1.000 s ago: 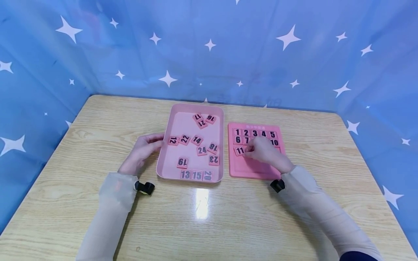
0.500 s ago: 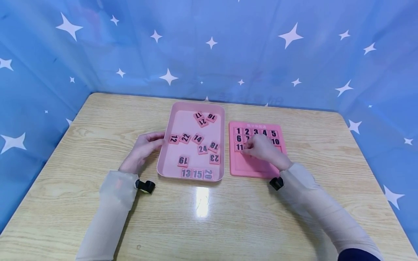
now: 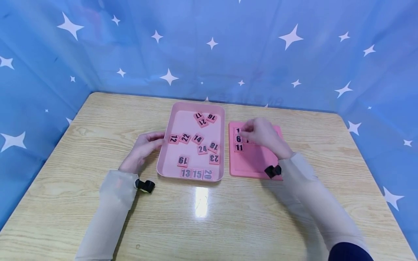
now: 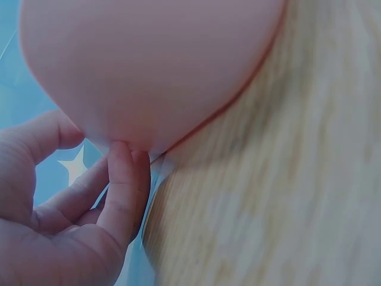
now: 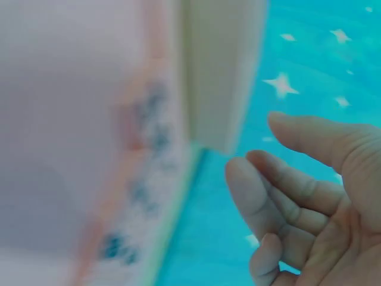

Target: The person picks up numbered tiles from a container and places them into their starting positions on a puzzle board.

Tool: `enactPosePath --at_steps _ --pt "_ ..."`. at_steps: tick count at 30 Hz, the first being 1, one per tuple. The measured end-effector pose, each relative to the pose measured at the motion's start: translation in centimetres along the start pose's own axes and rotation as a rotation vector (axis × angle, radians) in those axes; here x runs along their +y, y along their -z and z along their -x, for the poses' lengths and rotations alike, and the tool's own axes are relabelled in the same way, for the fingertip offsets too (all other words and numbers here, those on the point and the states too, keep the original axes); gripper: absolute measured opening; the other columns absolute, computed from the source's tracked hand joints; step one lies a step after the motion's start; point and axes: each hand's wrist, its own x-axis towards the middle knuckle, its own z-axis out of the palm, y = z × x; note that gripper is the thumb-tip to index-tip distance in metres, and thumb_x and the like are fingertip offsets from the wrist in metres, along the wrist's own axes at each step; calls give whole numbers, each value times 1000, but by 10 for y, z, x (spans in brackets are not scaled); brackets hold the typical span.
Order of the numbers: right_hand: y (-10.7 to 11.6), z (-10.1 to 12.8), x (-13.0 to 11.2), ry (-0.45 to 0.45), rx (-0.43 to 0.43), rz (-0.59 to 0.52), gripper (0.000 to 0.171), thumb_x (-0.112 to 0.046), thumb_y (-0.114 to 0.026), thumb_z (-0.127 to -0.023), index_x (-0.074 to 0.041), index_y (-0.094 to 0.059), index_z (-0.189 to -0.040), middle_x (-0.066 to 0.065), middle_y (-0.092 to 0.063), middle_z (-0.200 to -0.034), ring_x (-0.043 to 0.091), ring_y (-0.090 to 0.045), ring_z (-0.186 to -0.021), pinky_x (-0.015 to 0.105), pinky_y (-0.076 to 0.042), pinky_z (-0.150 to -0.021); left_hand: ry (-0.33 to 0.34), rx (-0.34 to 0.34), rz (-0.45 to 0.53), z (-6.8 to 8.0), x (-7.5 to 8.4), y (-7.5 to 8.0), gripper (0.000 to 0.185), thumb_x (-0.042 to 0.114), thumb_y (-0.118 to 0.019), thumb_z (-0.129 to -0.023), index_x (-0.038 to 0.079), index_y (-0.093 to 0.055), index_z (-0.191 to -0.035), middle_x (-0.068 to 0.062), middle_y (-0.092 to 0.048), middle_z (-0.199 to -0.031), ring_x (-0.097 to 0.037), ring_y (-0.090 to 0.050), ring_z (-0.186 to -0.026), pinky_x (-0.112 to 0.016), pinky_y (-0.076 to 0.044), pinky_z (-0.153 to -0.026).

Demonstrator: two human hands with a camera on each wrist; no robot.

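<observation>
My left hand [image 3: 143, 150] rests its fingertips against the left wall of a shallow pink tray [image 3: 162, 159]. In the left wrist view, the fingers [image 4: 122, 190] touch the tray's outer side [image 4: 155, 71]. Loose numbered tiles lie in the tray, among them a 12 tile [image 3: 174, 139] and a 22 tile [image 3: 185, 138]. Over a pink number puzzle board [image 3: 238, 166] hovers my right hand [image 3: 259, 133], holding nothing; in the right wrist view thumb and fingers [image 5: 247, 190] stand apart. An 11 tile [image 3: 238, 147] sits squarely in the board's third row. The hand hides much of the upper rows.
Tray and board stand side by side on a wooden table [image 3: 202, 232], with a narrow gap between them. Face-up 13, 15 and 20 tiles [image 3: 197, 174] line the tray's near edge. A blue star-patterned curtain [image 3: 196, 54] encloses the table's back and sides.
The 11 tile, tilted under my right fingers a second ago, now lies straight. My right hand has let go of it and risen up and away. My left hand stays put.
</observation>
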Motion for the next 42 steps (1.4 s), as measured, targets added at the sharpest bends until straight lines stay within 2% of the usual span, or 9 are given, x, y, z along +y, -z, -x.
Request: enactPosePath --at_steps 4,10,14,19,24,27,33,39,42 --pt "5 -21 -32 95 33 -49 15 -17 -69 -85 -4 -69 -92 8 -69 -84 19 -62 -72 32 -51 -65 -10 -3 -2 0 2 1 45 4 -60 -87 -9 -49 -129 -27 -49 -131 -2 -56 -86 -14 -47 -77" --pt "-21 -56 -80 217 -54 -134 16 -15 -71 -83 -3 -69 -93 9 -70 -89 19 -65 -83 29 -52 -77 -4 -5 -12 3 4 1 45 6 -59 -88 -9 -50 -129 -26 -50 -130 -1 -55 -86 -14 -46 -75" --pt "-44 -75 -102 212 -131 -153 20 -13 -72 -82 1 -69 -96 10 -70 -92 19 -65 -86 24 -51 -78 -13 -6 -13 3 4 0 45 7 -60 -88 -9 -50 -129 -24 -52 -128 -1 -55 -86 -15 -46 -74" --pt "-66 -90 -122 193 -231 -86 27 -15 -72 -83 0 -68 -104 7 -68 -98 15 -62 -90 22 -49 -80 -26 -17 -24 3 4 2 46 7 -60 -87 -9 -50 -129 -24 -53 -127 -1 -55 -86 -15 -47 -74" --pt "-84 -101 -132 197 -295 -13 16 -14 -72 -82 -2 -68 -91 1 -54 -72 9 -49 -64 19 -42 -61 -31 -18 -27 2 2 3 45 7 -60 -87 -9 -50 -129 -23 -55 -126 -1 -56 -85 -16 -48 -74" --pt "-93 -104 -136 154 -348 -7 14 -12 -73 -80 -1 -66 -85 1 -48 -65 11 -45 -54 20 -41 -52 -36 -20 -23 3 2 3 44 7 -60 -87 -8 -52 -128 -24 -54 -126 -1 -56 -85 -16 -48 -73" --pt "-103 -104 -137 84 -359 30 15 -10 -75 -78 -4 -68 -90 5 -63 -82 14 -54 -61 23 -47 -53 -37 -24 -25 3 2 2 45 6 -60 -87 -9 -50 -128 -27 -52 -128 0 -56 -85 -15 -47 -74" --pt "-105 -106 -134 122 -332 74 9 -8 -74 -76 -4 -66 -81 2 -60 -71 13 -51 -56 21 -43 -49 -33 -18 -18 2 2 1 45 6 -61 -87 -10 -50 -128 -27 -51 -129 1 -57 -84 -14 -47 -75" --pt "-102 -106 -131 161 -295 77 15 -12 -75 -76 -5 -62 -73 0 -52 -62 11 -46 -51 20 -37 -48 -35 -10 -8 2 2 0 45 4 -61 -87 -10 -50 -128 -26 -53 -128 1 -57 -83 -14 -47 -74"
